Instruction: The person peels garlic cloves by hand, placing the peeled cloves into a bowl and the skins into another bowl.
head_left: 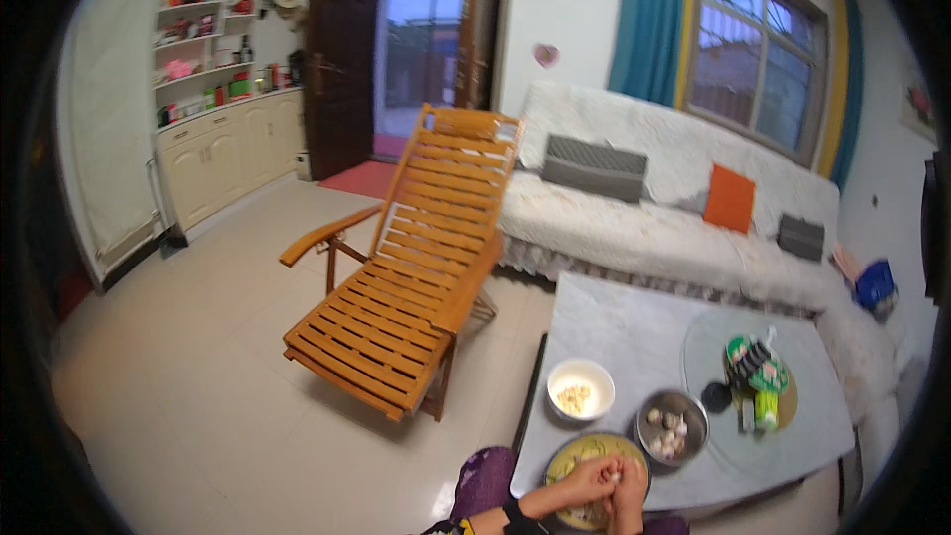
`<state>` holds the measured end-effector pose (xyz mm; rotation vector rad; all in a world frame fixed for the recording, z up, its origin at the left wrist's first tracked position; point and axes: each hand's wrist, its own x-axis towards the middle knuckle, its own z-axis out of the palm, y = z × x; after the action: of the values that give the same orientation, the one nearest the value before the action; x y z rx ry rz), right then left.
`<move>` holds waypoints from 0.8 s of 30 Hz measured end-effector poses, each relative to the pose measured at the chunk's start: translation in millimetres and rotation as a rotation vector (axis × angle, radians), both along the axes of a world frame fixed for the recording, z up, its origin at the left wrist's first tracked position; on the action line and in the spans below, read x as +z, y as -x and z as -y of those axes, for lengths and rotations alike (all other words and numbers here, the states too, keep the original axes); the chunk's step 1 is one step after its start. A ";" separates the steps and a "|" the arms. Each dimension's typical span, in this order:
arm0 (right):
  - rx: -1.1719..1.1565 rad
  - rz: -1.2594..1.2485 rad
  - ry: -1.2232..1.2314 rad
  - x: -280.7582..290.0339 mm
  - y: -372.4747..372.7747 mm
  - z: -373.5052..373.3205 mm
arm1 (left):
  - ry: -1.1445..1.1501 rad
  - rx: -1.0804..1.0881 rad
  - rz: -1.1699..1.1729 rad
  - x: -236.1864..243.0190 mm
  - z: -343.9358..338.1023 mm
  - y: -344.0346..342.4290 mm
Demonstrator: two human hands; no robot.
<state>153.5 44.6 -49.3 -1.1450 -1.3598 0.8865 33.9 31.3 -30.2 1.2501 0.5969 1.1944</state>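
Head view, looking down: both my hands meet at the near edge of the grey tabletop [634,337], over a yellowish plate [565,456]. My left hand [584,483] and right hand [627,495] are pinched together on a small pale piece [614,477], too small to identify. Just beyond the plate stand a white bowl [581,388] of pale bits and, to its right, a steel bowl [672,424] of garlic-like bulbs. A wooden recliner [406,277] stands far left on the floor.
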 end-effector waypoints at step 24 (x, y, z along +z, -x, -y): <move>0.218 -0.382 0.298 37.5 7.1 42.6 | 0.567 0.059 0.421 18.8 19.1 21.9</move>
<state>146.4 2.0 -11.8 -0.9916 -1.0704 1.4248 12.0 12.3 -11.4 0.4885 0.6006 1.1806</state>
